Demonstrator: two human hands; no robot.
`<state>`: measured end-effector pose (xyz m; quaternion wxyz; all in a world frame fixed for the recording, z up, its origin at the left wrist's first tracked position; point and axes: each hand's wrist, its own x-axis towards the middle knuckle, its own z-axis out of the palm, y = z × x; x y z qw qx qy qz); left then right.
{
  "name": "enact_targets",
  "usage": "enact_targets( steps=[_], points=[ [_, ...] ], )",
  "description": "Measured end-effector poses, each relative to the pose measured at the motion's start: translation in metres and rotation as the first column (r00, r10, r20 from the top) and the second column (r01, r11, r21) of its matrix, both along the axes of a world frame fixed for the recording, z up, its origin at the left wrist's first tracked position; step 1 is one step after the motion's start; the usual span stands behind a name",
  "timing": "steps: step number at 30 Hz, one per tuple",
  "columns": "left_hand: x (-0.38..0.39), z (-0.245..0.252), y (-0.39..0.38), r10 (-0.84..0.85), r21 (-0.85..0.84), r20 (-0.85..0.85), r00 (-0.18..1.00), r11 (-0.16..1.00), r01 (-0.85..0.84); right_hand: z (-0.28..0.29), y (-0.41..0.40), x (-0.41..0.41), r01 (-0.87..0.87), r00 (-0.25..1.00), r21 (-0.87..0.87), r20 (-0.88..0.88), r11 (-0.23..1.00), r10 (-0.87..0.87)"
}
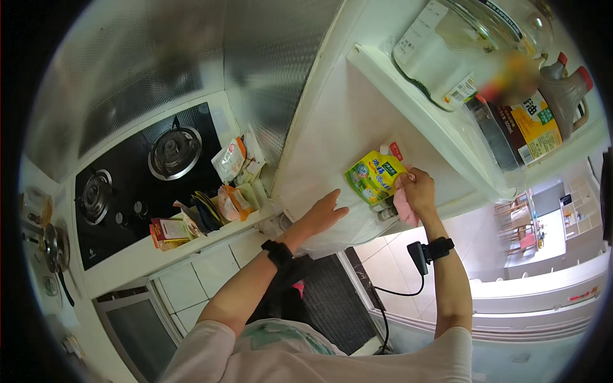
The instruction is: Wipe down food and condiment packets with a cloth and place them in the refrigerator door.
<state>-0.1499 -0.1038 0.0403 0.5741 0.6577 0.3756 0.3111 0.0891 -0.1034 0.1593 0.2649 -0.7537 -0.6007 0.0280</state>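
My right hand is closed on a pink cloth, which hangs down beside a yellow-green pouch with a spout. The pouch leans on the white shelf surface, and a small jar partly shows below it. A little red packet is behind the pouch's white cap. To the left of the pouch is my left hand, fingers apart and holding nothing, over the pale surface near its edge. Both wrists wear black straps; the right one carries a small device with a cable.
On the left is a black gas hob with two burners. Seasoning packets stand in a white bin along the counter edge. An upper shelf at right bears a large glass jar and bottles. A dark mat lies on the floor.
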Motion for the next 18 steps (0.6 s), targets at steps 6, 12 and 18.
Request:
enact_targets(
  steps=[6,12,18],
  points=[
    [0.047,0.02,0.023,-0.078,-0.219,0.133,0.988,0.97,0.106,-0.028,0.021,0.028,0.004,0.999,-0.124,0.053,0.992,0.003],
    [0.089,-0.009,0.038,-0.078,-0.265,0.428,0.901,0.942,0.207,0.002,0.016,0.002,-0.128,0.992,-0.26,-0.032,0.957,0.124],
    [0.12,-0.017,0.043,-0.019,-0.358,0.397,0.918,0.918,0.174,-0.002,0.018,0.018,-0.195,0.981,-0.258,-0.052,0.946,0.188]
  ],
)
